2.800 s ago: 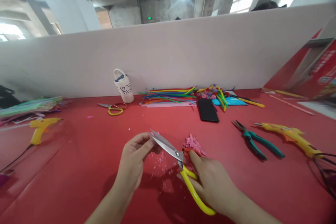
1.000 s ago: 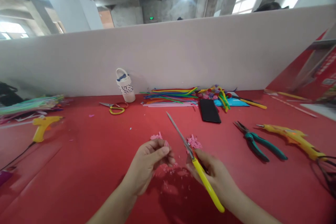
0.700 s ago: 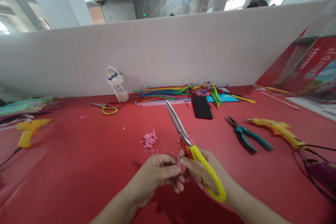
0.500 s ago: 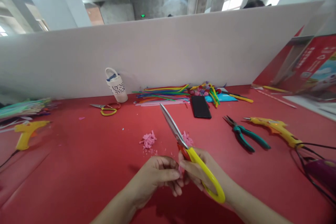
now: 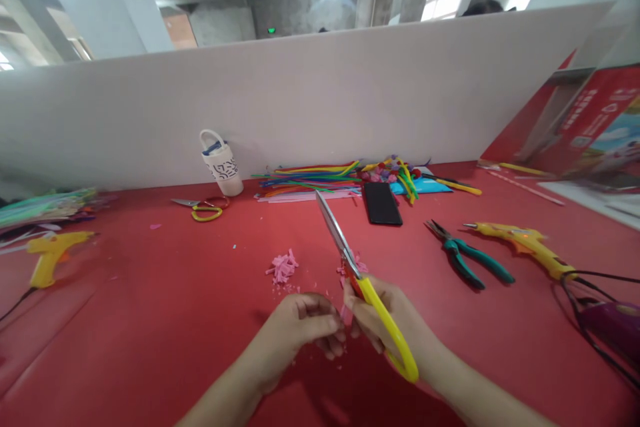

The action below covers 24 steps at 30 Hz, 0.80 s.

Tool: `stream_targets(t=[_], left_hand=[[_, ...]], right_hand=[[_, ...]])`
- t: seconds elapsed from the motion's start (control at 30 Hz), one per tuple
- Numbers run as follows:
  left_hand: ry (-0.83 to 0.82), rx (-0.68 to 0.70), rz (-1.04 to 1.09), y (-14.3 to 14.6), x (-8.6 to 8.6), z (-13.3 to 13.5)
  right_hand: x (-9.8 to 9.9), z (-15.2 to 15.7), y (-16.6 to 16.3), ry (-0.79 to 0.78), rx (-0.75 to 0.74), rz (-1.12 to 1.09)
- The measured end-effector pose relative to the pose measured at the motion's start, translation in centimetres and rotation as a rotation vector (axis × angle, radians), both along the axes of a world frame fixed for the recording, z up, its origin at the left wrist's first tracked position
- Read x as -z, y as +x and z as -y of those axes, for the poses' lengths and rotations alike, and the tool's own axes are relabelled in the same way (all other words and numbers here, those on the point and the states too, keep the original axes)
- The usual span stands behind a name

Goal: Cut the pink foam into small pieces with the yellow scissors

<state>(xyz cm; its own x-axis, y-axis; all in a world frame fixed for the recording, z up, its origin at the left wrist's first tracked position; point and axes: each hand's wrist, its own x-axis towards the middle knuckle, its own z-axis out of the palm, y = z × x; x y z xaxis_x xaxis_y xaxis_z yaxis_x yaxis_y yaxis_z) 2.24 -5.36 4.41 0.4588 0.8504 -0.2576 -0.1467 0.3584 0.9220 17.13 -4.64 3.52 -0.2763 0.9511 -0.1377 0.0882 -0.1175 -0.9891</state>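
Observation:
My right hand [image 5: 393, 313] grips scissors [image 5: 385, 320] with yellow and orange-red handles; their blades point up and away, looking closed together. A small pink strip [image 5: 346, 313] shows between my hands, next to my right fingertips. My left hand [image 5: 313, 327] is close beside it, thumb and fingers curled together; whether anything is pinched there is hidden. Just beyond my left hand lies a small heap of pink cut pieces [image 5: 283, 267]. A second pink heap [image 5: 359, 263] is partly hidden behind the scissors. Tiny pink crumbs are scattered around on the red table [image 5: 190, 320].
Pliers [image 5: 467, 257] and a yellow glue gun [image 5: 525, 247] lie right; another glue gun [image 5: 53, 255] lies left. Farther back are a phone [image 5: 382, 203], coloured pipe cleaners [image 5: 310, 179], spare scissors [image 5: 205, 208] and a white cup [image 5: 223, 167]. A white partition [image 5: 300, 100] closes off the back.
The scissors have swung slightly, their tip shifting right and their handle a little left. My left hand has moved slightly up, and the gap between the hands shows more of the pink strip.

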Motion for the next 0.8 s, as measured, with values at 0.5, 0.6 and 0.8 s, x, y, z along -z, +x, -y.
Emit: stream_targets(t=[0.5, 0.6, 0.8], left_hand=[[-0.033, -0.137, 0.045, -0.2, 0.0, -0.2], [-0.02, -0.215, 0.074, -0.3, -0.1, -0.3], [0.089, -0.553, 0.204, -1.5, -0.9, -1.2]], right_hand=[[-0.7, -0.1, 0.1, 0.017, 0.01, 0.014], [-1.0, 0.1, 0.0, 0.115, -0.034, 0.068], [-0.6, 0.5, 0.2, 0.436, -0.069, 0.605]])
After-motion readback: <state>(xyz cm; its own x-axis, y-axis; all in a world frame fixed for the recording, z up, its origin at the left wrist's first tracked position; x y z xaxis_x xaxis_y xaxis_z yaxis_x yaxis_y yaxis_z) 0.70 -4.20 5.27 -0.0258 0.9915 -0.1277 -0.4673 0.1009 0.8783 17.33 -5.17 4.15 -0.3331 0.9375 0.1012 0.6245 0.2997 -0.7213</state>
